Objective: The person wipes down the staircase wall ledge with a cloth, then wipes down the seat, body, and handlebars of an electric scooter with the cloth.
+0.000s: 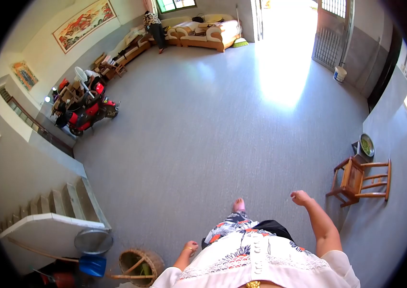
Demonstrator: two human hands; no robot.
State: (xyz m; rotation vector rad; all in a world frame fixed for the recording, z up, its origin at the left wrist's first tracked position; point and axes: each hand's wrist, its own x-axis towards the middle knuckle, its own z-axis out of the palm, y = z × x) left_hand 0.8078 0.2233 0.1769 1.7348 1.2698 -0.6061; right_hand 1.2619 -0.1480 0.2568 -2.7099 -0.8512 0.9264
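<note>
My left hand (191, 246) hangs low beside my hip, its fingers curled in, with a thin bracelet at the wrist. No object shows in it. Out to the front right, my right hand (300, 197) is closed in a loose fist over the grey floor (184, 129), and nothing shows in that one either. A bare foot (239, 205) is stepped forward below the patterned trousers (234, 222). Closest to my right hand is a wooden chair (352, 180), well apart from it. A wicker basket (158, 261) with a stick in it stands left of my left hand.
A metal bowl of greens (366, 145) stands behind the chair. Stairs (69, 204) and a blue dustpan (92, 266) are at left. A red scooter (88, 115) is parked farther off. A person (154, 30) bends by the sofas (208, 33); the door (331, 36) stands open.
</note>
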